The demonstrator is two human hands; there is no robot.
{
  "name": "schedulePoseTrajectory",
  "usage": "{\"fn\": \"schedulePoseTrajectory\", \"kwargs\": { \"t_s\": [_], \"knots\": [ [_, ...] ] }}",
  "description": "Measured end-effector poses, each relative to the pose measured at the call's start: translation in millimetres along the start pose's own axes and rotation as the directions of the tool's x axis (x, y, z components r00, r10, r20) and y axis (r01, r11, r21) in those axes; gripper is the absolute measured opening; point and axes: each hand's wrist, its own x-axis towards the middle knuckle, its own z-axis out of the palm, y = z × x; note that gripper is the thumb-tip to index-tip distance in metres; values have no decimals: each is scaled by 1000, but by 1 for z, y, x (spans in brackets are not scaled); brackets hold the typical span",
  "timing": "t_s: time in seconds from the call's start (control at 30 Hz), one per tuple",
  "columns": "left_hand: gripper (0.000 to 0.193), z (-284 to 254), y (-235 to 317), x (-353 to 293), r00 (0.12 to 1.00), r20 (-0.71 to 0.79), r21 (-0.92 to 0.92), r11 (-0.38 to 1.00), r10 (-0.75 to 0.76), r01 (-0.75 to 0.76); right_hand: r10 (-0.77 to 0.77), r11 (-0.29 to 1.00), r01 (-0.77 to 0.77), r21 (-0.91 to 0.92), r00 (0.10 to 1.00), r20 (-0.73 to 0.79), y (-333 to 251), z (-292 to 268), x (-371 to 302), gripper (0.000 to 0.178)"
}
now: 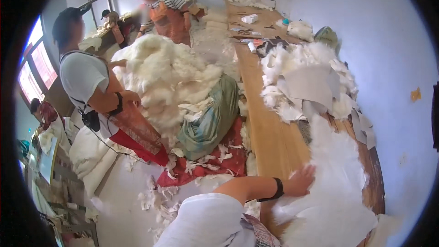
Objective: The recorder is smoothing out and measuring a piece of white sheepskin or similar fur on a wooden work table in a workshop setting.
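Note:
My left hand point(298, 181) rests flat on a large white fur pelt point(336, 178), fingers stretched out and holding nothing. The pelt lies fur side up along the wooden worktable point(270, 132), and its near end reaches the lower edge of the view. A black band circles my left wrist. My right hand is not in view. Beyond the pelt stands a heap of white furs point(292, 57), with pale hide sides point(311, 84) turned up on top.
A wall point(388, 87) borders the table's right side. Left of it, a big wool pile point(160, 73), a green sack point(210, 119) and a red cloth point(206, 169) lie among scraps point(157, 201). A co-worker point(87, 77) stands beside the pile; others are farther back.

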Motion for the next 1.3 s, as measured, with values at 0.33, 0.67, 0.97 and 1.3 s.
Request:
{"fn": "schedulePoseTrajectory", "kwargs": {
  "t_s": [0.33, 0.67, 0.97, 1.3],
  "knots": [
    [86, 16, -16, -82, 955, 5, -164, 943, 296, -291, -474, 879, 467, -96, 877, -80, -31, 10, -62, 62],
    [80, -6, -18, -128, 964, 129, -60, 973, 231, -225, -458, 883, 457, -112, 889, 17, -27, 7, -63, 59],
    [51, 7, 14, -127, 841, 65, -150, 838, 537, -524, -562, 819, 574, 7, 799, 214, -36, 7, -87, 76],
    [47, -14, 29, -136, 857, 146, -242, 858, 493, -453, -502, 728, 679, -92, 620, 603, -55, -64, -152, 90]
  ]
}}
